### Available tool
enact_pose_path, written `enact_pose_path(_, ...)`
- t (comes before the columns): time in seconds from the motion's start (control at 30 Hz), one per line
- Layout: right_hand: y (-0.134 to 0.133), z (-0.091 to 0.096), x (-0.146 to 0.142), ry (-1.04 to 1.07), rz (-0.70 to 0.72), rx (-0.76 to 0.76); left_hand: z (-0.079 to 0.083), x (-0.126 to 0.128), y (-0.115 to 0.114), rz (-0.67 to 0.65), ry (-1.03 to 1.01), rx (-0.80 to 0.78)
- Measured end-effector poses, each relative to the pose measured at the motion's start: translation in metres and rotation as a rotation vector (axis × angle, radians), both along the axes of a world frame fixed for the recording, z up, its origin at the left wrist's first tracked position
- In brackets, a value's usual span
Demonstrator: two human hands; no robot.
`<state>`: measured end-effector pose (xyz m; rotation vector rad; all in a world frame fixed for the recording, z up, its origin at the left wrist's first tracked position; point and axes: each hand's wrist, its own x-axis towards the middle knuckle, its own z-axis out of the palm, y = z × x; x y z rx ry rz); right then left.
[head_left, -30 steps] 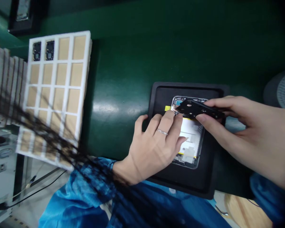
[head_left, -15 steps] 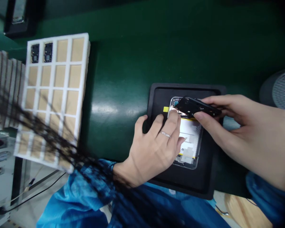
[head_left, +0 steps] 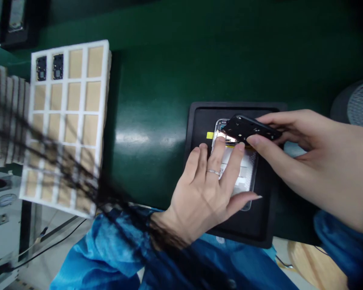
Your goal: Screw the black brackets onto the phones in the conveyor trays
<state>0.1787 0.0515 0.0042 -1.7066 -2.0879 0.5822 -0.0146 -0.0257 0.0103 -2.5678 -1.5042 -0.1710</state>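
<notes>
My right hand (head_left: 311,155) pinches a flat black phone part (head_left: 245,128) between thumb and fingers, tilted over the upper end of an opened phone (head_left: 245,177). My left hand (head_left: 199,197), wearing a ring, lies over the phone with its fingers spread. Its longer fingertips touch or hover at the phone's upper part, just below the black part; whether they press on it I cannot tell. The phone sits in a shallow black tray (head_left: 236,233). A yellow tab (head_left: 209,135) sticks out at the phone's left edge. The left hand hides much of the phone's lower left.
A white foam tray (head_left: 65,81) with tan cells stands on the green table (head_left: 151,88) at left, two black phone parts (head_left: 58,66) in its top row. Another black tray (head_left: 15,34) is at top left, a grey mesh-covered object (head_left: 361,102) at right. Blurred dark strands cross the lower left.
My left hand's fingers have spread and straightened, its thumb swinging out to the right across the phone. The right hand still holds the black part, nearly in place. The view has shifted slightly.
</notes>
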Motion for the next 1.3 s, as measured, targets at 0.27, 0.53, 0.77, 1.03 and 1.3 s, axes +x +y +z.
enact_pose_path(0.27,0.008,0.007,-0.006,0.127,0.005,-0.042,0.011,-0.014,0.018,-0.02,-0.181,-0.084)
enact_pose_path(0.53,0.018,0.003,-0.002,0.164,0.103,-0.089,0.001,-0.044,0.085,-0.15,-0.364,-0.287)
enact_pose_path(0.77,0.017,0.01,0.003,-0.022,0.204,0.097,-0.018,-0.049,0.091,-0.202,-0.466,-0.32)
enact_pose_path(1.03,0.013,0.002,0.018,-0.29,0.346,0.279,-0.017,-0.05,0.088,-0.213,-0.426,-0.253)
enact_pose_path(1.3,0.01,0.004,0.016,-0.387,0.443,0.446,-0.015,-0.048,0.083,-0.211,-0.315,-0.165)
